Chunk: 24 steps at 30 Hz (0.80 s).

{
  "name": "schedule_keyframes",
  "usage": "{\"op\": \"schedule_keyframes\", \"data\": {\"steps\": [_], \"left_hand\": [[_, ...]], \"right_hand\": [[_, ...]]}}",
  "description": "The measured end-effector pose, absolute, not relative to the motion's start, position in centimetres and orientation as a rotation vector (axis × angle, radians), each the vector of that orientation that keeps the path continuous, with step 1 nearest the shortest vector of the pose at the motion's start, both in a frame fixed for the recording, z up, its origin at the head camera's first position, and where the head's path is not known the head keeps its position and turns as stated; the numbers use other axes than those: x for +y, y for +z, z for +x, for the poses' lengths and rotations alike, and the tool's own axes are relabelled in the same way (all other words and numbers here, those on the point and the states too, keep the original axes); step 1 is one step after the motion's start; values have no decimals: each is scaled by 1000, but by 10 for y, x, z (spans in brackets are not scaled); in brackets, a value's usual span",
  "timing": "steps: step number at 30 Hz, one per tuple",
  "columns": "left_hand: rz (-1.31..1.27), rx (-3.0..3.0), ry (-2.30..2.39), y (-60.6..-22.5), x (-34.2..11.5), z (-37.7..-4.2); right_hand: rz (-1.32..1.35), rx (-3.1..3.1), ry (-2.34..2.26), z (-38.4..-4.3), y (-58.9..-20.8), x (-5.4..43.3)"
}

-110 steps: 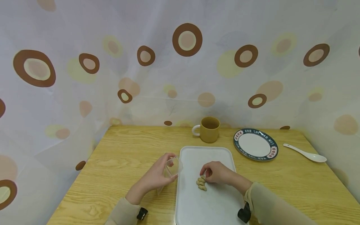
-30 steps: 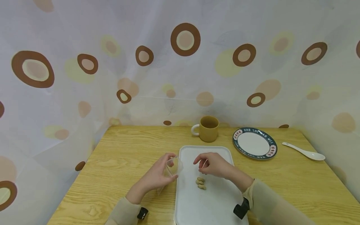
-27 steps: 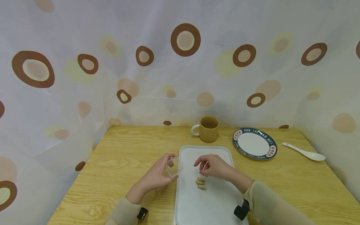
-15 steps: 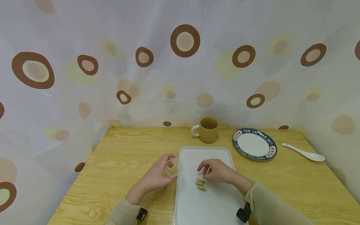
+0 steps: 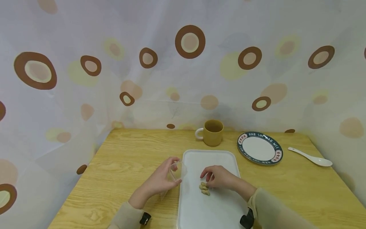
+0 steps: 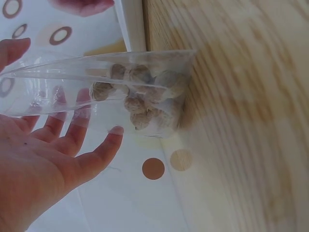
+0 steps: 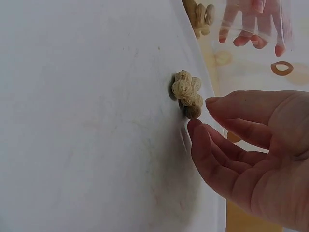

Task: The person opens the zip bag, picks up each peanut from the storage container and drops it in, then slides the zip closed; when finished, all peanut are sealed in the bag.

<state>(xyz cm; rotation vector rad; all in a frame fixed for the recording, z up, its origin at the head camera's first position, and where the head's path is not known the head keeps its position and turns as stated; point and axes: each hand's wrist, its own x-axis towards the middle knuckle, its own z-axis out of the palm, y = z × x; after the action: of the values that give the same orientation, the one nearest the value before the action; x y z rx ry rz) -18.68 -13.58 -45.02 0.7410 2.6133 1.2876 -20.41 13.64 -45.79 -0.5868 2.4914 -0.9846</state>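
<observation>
only the left wrist view shows the knobbly tan peanuts in the box piled at its lower end; from the head view the clear box looks empty. the left hand holds it tilted at the tray's left edge, thumb on top and fingers spread beneath. the right hand hovers palm-down, fingers loosely curved, tips just beside the loose peanuts, which lie clustered on the smooth white tray.
</observation>
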Motion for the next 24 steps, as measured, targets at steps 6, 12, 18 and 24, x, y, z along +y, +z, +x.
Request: {"op": "schedule_keyframes", "data": {"steps": [6, 12, 18, 24], "left_hand": [[740, 2629, 1276, -448, -136, -186], [716, 2615, 1288, -445, -136, -186], [724, 2624, 1288, -446, -136, -185], [745, 2637, 1298, -448, -136, -186]], "right_hand": [[-557, 2489, -967, -205, -455, 134], [-559, 2481, -965, -207, -456, 133], [-582, 2485, -965, -204, -461, 133], [-599, 2485, -978, -204, -462, 133]]}}
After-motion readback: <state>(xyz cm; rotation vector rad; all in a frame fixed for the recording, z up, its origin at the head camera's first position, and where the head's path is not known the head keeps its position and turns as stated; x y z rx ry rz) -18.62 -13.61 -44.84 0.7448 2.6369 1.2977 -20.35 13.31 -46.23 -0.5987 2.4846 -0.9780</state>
